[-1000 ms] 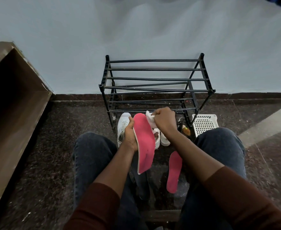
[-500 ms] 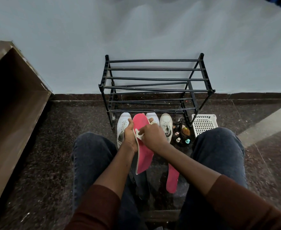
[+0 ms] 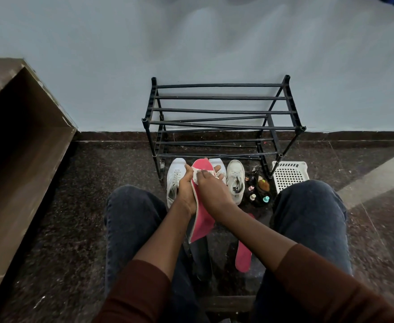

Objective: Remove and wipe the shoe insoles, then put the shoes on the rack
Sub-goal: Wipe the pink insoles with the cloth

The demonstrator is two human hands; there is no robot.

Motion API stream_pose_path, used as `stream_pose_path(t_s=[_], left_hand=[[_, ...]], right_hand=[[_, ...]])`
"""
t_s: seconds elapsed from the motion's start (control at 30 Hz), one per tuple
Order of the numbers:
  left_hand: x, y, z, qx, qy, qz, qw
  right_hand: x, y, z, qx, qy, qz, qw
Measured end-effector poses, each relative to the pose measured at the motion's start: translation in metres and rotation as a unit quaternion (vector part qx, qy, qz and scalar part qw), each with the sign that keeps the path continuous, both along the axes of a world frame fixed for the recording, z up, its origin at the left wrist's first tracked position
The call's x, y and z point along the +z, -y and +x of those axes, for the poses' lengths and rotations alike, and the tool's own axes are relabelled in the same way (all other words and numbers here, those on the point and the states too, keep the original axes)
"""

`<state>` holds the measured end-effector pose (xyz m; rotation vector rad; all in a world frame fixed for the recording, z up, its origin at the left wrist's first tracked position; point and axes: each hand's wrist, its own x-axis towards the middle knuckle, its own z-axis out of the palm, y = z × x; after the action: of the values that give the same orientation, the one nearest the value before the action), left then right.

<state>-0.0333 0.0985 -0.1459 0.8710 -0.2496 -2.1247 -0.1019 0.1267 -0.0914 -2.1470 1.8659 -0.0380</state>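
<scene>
My left hand (image 3: 186, 192) grips a pink insole (image 3: 203, 217) by its left edge and holds it upright between my knees. My right hand (image 3: 211, 188) presses a small white cloth (image 3: 197, 174) against the insole's upper part. A second pink insole (image 3: 243, 255) lies on the floor below my right forearm. White sneakers stand on the floor in front of the rack: one at the left (image 3: 175, 179), one at the right (image 3: 235, 180), and another (image 3: 219, 165) mostly hidden behind my hands. The black metal shoe rack (image 3: 221, 123) stands against the wall with bare shelves.
A white perforated basket (image 3: 289, 174) sits right of the rack. Small bottles and a dark pouch (image 3: 259, 187) lie between it and the right sneaker. A brown wooden cabinet (image 3: 16, 141) fills the left side. My knees in dark jeans flank the work area.
My right hand with the cloth slid down the insole from its top to the middle, then back up a little. The insole sits slightly lower.
</scene>
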Motion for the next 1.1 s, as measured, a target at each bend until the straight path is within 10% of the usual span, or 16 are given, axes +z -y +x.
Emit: stream_pose_path(t_s=[0.2, 0.3, 0.47, 0.67, 0.9, 1.1], left_hand=[[-0.006, 0.003, 0.001, 0.022, 0.023, -0.032, 0.999], [-0.004, 0.006, 0.003, 0.028, -0.004, -0.034, 0.999], [-0.009, 0.016, 0.008, 0.076, -0.055, -0.028, 0.995], [-0.015, 0.018, 0.010, 0.102, -0.040, -0.047, 0.993], [-0.021, 0.027, 0.014, 0.057, 0.003, -0.019, 0.998], [-0.013, 0.013, 0.011, -0.041, -0.029, -0.070, 0.996]], right_hand=[[0.009, -0.007, -0.003, -0.012, 0.000, 0.003, 1.000], [0.010, -0.001, -0.019, -0.109, 0.147, 0.006, 0.983], [0.009, 0.008, -0.048, -0.292, 0.358, 0.051, 0.885], [-0.005, 0.007, -0.058, -0.305, 0.478, 0.317, 0.760], [-0.005, 0.010, -0.054, -0.345, 0.622, 0.374, 0.595], [0.001, 0.012, -0.049, -0.359, 0.655, 0.376, 0.549]])
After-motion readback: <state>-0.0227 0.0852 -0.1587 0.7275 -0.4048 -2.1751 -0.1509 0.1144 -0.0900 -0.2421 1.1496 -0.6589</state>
